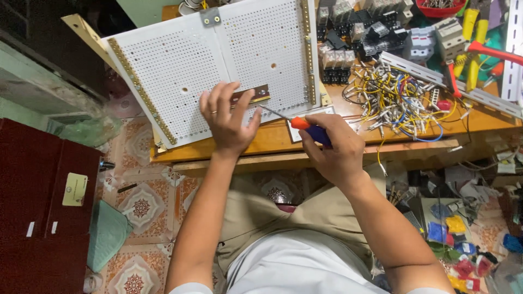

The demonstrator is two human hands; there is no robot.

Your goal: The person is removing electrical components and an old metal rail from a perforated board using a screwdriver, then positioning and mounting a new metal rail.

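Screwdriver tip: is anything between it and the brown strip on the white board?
Nothing visible. The screwdriver in the right hand points at the brown strip end across bare board; the left hand presses the strip from the other side.

Under left hand (226, 121): white perforated panel (180, 65), matt, painted metal by the look, smooth between the holes. Brass-coloured strip (143, 92) along its edge, dull metallic sheen. At the fingertips: short dark bar (256, 94), glossy reddish-brown with a metal edge.

In right hand (332, 149): screwdriver (305, 128), bright steel shaft, handle smooth plastic, orange and blue.

Beneath both hands: workbench (272, 139), bare wood, worn matt orange-brown.

Beyond right hand: tangle of wires (397, 98), shiny plastic insulation. Grey metal rail (419, 68), satin finish.

Below the arms: floor tiles (141, 201), patterned ceramic, slight gloss.
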